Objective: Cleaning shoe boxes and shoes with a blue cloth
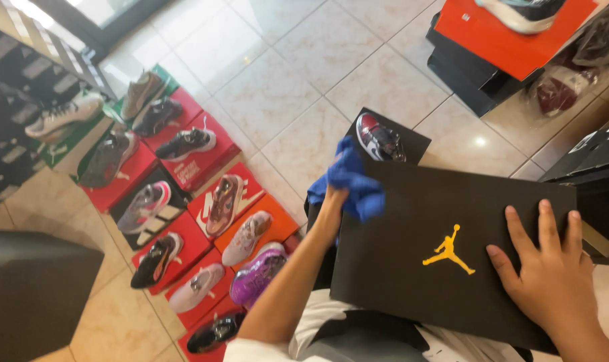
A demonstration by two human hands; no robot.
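— Two hands are working on the flat black cardboard shoebox lid (445, 248), aren't they?

— Yes. It is lying across the person's lap, its long axis running from about 10 o'clock to 4 o'clock. The right hand (549, 268) is pressing flat on it at the 3 o'clock end, fingers (522, 231) spread.

— And the other one?

— The left hand (332, 201) is bunching a crumpled blue cloth (351, 175) at the lid's 10 o'clock corner, fingers curled tight around the fabric. The lid is stretching away from that cloth toward 4 o'clock, so the left hand is sitting nearer the bare span.

— What is lying around?

— At 9 o'clock, sneakers are resting on red and orange shoeboxes (184, 194) on the tiled floor (304, 74); a red-and-black sneaker (378, 137) is showing at 12 o'clock.
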